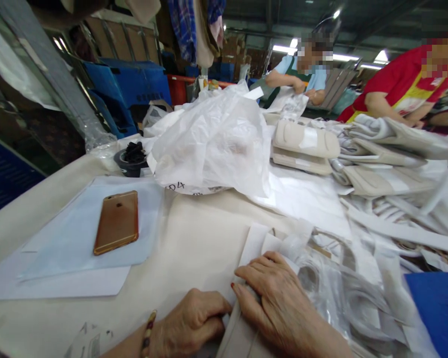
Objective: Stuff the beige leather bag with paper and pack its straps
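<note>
A pale beige flat piece (pixel 237 333) lies at the front edge of the table, with a white strip (pixel 252 243) at its far end. My right hand (pixel 274 291) rests over this piece, fingers bent and pressed on it, the thumb near its left side. Close by on the left, my left hand (pixel 194 323) has its fingers curled together at the piece's left edge. A beaded bracelet (pixel 148 334) is on the left wrist. What the left fingertips pinch is too hidden to name.
A phone (pixel 117 221) lies on papers at the left, near a black bowl (pixel 129 166). White plastic (pixel 216 139) covers a pile behind. Beige folded pieces (pixel 306 141) and wrapped straps (pixel 358 298) fill the right. Two people work across the table.
</note>
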Available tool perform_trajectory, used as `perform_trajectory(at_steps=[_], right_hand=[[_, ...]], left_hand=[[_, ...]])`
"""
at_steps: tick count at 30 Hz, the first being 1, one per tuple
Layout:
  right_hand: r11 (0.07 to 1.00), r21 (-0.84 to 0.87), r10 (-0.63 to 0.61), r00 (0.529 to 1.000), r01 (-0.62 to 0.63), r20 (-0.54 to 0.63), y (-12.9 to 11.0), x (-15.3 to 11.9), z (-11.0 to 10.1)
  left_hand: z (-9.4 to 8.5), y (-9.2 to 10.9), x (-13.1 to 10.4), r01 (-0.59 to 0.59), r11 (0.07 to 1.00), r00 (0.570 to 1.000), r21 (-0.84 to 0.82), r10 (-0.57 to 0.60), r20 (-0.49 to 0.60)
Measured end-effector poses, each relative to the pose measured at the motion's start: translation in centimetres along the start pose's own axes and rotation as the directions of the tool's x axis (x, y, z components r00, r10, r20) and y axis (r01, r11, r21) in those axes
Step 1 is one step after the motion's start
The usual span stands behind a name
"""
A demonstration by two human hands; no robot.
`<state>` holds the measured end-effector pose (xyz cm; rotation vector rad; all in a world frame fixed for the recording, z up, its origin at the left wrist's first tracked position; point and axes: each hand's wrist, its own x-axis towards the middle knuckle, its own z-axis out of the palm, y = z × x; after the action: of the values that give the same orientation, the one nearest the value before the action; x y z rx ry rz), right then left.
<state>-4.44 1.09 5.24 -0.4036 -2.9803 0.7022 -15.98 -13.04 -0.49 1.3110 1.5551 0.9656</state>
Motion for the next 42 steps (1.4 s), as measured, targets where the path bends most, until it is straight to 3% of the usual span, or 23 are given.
perform_trajectory(at_steps=[5,10,13,20,22,25,29,32,36,42], right_hand=[[0.999,0.025,-0.021,1.0,0.021,-0.021,0.1,-0.1,0.0],[1.0,0.016,0.001,1.0,-0.001,-0.017,0.0,0.1,0.2],[1.0,-0.012,0.009,1.0,-0.008,0.012,0.0,0.2,0.2],[0.999,-0.042,0.028,0.999,-0.03,-0.043,0.3,-0.1,1.5],[0.997,-0.064,0.028,0.998,-0.032,-0.061,0.3,-0.2,1.8],[0.997,-0.061,0.044,0.997,-0.048,-0.063,0.0,-0.2,1.7],[0.998,0.004,0.065,0.997,-0.065,-0.044,-0.1,-0.1,1.2],[0.998,0.034,0.052,0.998,-0.051,-0.034,0.1,-0.1,1.1],[1.0,-0.003,0.012,0.995,-0.013,-0.101,0.5,-0.2,1.8],[0.996,-0.084,-0.034,0.975,0.016,-0.218,0.6,-0.4,2.4]], left_hand=[[-0.1,0.2,0.3,0.043,0.999,0.998,-0.005,-0.043,0.039],[0.9,0.6,1.1,0.022,0.997,0.999,-0.069,-0.024,-0.042],[0.9,0.8,1.0,0.083,0.993,0.996,-0.089,-0.086,-0.031],[-2.4,1.7,-0.2,0.12,0.989,0.989,0.084,-0.127,0.08],[-3.3,2.0,1.2,0.152,0.987,0.988,0.056,-0.15,-0.041],[-3.5,2.1,5.5,0.244,0.965,0.928,-0.095,-0.261,-0.265],[-2.1,1.6,11.4,0.223,0.966,0.925,-0.128,-0.252,-0.284],[-1.5,1.2,13.2,0.224,0.961,0.937,-0.162,-0.258,-0.236],[-1.5,1.9,13.0,0.182,0.944,0.972,-0.276,-0.216,-0.097],[-1.4,3.1,13.7,0.21,0.89,0.973,-0.404,-0.15,0.175]])
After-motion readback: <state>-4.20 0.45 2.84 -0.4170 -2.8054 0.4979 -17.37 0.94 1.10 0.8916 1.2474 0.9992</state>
